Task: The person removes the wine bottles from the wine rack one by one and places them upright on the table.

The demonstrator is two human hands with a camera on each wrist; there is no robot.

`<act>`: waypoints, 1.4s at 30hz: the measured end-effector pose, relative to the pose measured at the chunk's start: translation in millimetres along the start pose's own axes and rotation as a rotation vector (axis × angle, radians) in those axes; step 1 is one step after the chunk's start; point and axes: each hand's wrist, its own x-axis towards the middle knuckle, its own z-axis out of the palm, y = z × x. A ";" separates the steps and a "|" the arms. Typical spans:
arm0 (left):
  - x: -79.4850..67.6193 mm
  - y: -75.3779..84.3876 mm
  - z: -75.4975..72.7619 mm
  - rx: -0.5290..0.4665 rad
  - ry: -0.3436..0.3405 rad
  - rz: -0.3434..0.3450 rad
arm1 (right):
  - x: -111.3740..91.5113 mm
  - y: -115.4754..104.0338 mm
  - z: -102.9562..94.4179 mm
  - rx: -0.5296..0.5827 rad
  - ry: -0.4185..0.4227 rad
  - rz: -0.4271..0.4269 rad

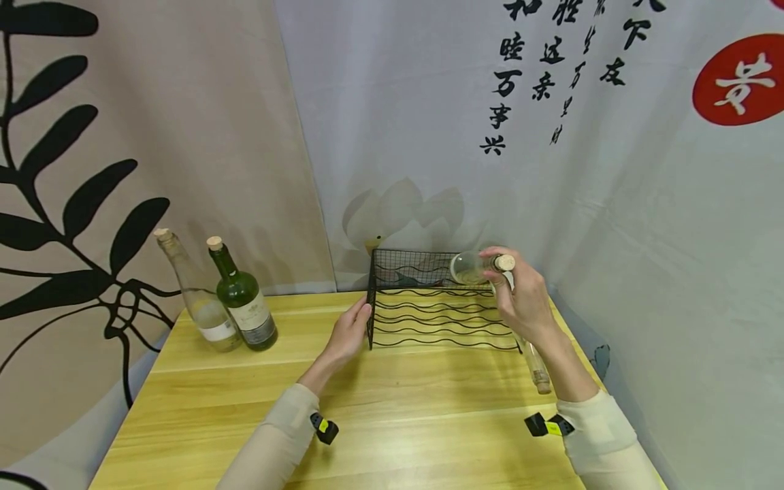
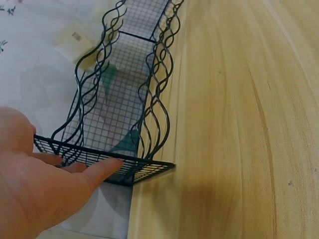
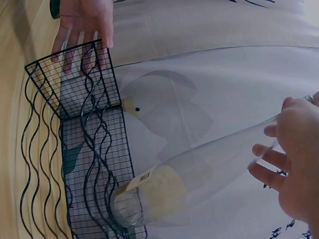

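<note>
A black wire wine rack (image 1: 447, 320) with wavy bars and mesh panels stands at the table's back edge. Against its left mesh end panel my left hand (image 1: 350, 332) rests, fingers fairly straight on the outer side; the right wrist view shows them through the mesh. My right hand (image 1: 525, 299) grips a clear glass bottle (image 1: 468, 267) by its neck, the cork end towards me. This bottle's base, with a pale label, is over the rack's upper bars (image 3: 99, 169); contact is unclear. Below my right hand, another corked clear bottle (image 1: 539, 374) pokes out at the rack's right end, partly hidden.
Two corked bottles stand at the table's back left: a clear one (image 1: 211, 316) and a green wine bottle (image 1: 248, 303). A printed curtain (image 1: 404, 102) hangs right behind the wooden table (image 1: 416, 422). The table's right edge runs close by the right arm.
</note>
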 end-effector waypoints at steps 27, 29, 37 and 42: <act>-2.2 1.5 -0.5 -0.027 -0.021 -0.013 | 19.0 -68.7 -32.7 0.096 0.060 -0.098; -2.5 1.4 -0.2 -0.021 -0.020 -0.014 | 19.7 -72.9 -33.9 0.109 0.056 -0.100; -2.5 0.7 -0.1 -0.021 -0.021 -0.018 | 20.8 -88.0 -35.6 0.166 0.002 -0.105; -0.7 -0.3 0.2 -0.028 -0.018 -0.023 | 21.4 -93.6 -30.7 0.223 -0.031 -0.104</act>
